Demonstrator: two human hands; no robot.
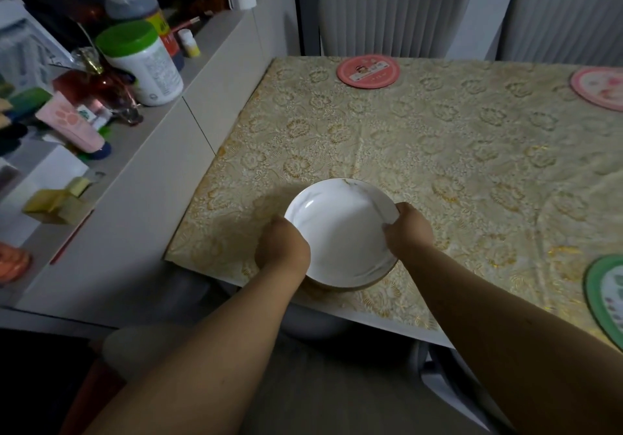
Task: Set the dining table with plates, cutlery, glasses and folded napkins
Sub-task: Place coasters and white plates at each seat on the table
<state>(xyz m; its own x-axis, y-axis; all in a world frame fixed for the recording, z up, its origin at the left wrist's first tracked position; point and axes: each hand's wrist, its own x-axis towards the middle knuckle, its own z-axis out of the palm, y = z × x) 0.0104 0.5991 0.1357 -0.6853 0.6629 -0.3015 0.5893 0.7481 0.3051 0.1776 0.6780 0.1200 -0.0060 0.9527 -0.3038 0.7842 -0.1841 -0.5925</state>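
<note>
A white plate (340,229) with a thin gold rim is over the near left corner of the dining table (421,151), which is covered with a gold floral cloth. My left hand (281,249) grips the plate's left edge, fingers curled under it. My right hand (409,229) holds the right edge, thumb on the rim. I cannot tell whether the plate touches the cloth or sits just above it. No cutlery, glasses or napkins are in view.
A red round coaster (368,71) lies at the far edge, a pink one (598,86) at the far right, a green one (606,294) at the near right. Two grey chairs (392,16) stand behind the table. A white sideboard (135,178) crowded with bottles and jars runs along the left.
</note>
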